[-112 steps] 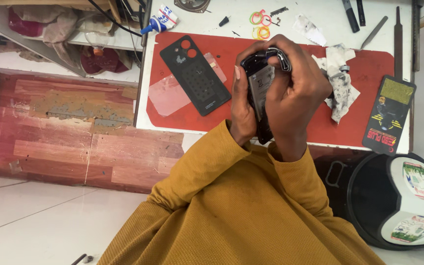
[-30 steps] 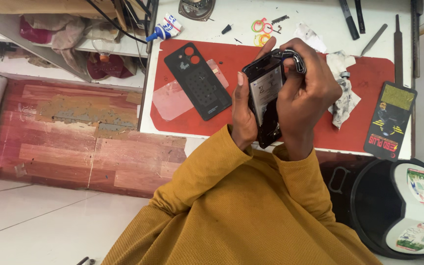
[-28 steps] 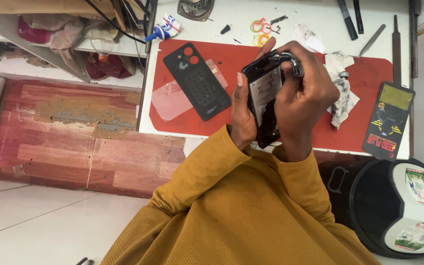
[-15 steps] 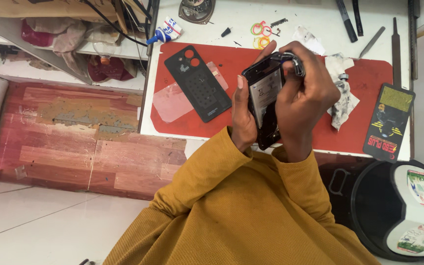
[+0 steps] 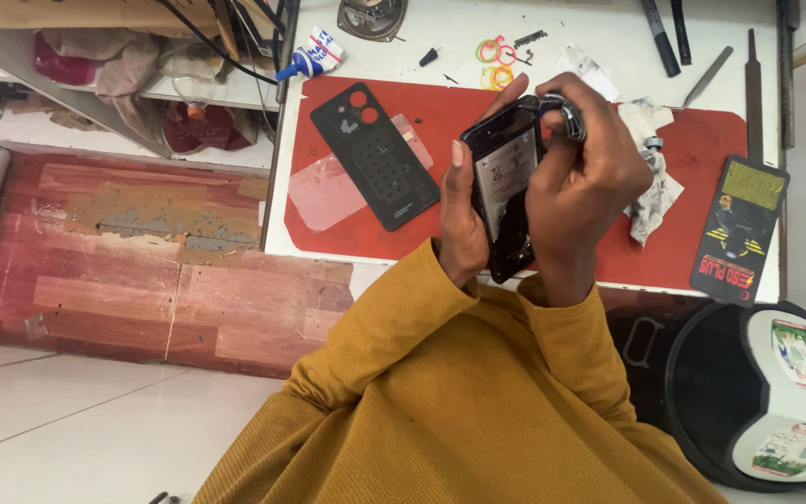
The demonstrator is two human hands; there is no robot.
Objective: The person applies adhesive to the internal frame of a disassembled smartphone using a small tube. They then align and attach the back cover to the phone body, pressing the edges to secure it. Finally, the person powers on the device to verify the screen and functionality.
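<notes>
The glossy black opened phone [image 5: 507, 191] stands tilted above the matte red mat [image 5: 683, 252]. Left hand [image 5: 464, 219] grasps its edge at nine o'clock; right hand [image 5: 582, 177] clenches a small metal tool [image 5: 571, 114] at its top.

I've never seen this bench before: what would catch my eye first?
An opened phone, held upright over the red mat by the left hand and right hand. Left of it a black back cover lies on the mat. Mustard sleeves fill the foreground.

Bright, even daylight, soft shadows, sharp focus, slight wide-angle bending at edges.
</notes>
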